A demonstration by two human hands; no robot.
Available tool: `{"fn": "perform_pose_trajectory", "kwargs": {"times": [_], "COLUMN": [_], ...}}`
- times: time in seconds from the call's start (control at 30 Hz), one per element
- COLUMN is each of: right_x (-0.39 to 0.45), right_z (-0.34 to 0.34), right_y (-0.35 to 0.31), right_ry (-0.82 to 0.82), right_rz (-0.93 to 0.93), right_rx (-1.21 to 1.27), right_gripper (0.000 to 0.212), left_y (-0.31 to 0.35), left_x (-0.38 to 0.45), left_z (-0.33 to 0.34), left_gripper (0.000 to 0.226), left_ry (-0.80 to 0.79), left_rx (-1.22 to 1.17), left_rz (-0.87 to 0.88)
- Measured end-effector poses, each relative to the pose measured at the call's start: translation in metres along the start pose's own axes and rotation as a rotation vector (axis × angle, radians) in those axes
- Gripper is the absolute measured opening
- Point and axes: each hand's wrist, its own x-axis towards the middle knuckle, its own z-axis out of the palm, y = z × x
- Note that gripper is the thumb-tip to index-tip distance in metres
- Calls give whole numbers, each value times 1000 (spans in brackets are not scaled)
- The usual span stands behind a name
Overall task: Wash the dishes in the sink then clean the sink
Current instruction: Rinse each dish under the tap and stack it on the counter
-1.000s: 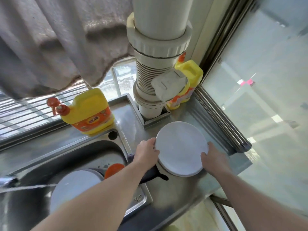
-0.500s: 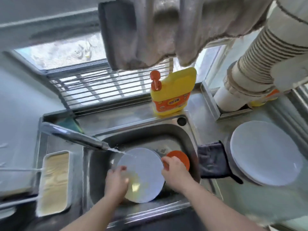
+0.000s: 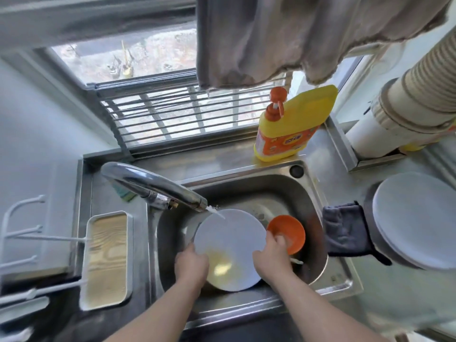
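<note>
A white plate (image 3: 230,243) with a yellowish smear near its front lies tilted in the steel sink (image 3: 281,193). My left hand (image 3: 191,264) grips its left front rim and my right hand (image 3: 272,257) grips its right rim. Water runs from the chrome faucet (image 3: 153,185) onto the plate's far edge. An orange bowl (image 3: 287,230) sits in the sink just right of the plate, partly behind my right hand. Washed white plates (image 3: 417,219) are stacked on the counter at the right.
A yellow detergent bottle (image 3: 291,129) with an orange pump stands behind the sink. A dark cloth (image 3: 345,230) hangs over the sink's right edge. A tray (image 3: 107,260) sits left of the sink. A large ribbed pipe (image 3: 404,102) stands at the back right. Towels (image 3: 283,38) hang overhead.
A second ago both hands were setting a white plate on the counter stack. They have moved left into the sink and taken hold of the dirty plate under the running water.
</note>
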Motion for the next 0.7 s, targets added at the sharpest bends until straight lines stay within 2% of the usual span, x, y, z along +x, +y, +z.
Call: {"fn": "perform_pose_trajectory", "kwargs": {"times": [0.17,0.27,0.4,0.53,0.7], "right_x": [-12,-25,-50,-75,-88], "right_z": [-29,-52,-77,-92,-99], "right_y": [-11,-20,-33,-40,-30], "right_ry": [175,266,362,428,433], "right_rz": [-89,-240,-366,-404,-275], "right_rx": [136,137,22,-52,179], "right_gripper": [32,11,8,10,9], "left_y": [23,27,72,88,90], "left_x": [-3,15,-27,-47,-57], "left_z": [-19,-21,-37,-44,-41], "left_gripper": [26,28,24,24,48], "left_ry": [-56,-60,-202,-351,-452], "left_rx": [-306,-478,-706,-701,-701], "left_rz": [-54,-71,-54,1,-22]}}
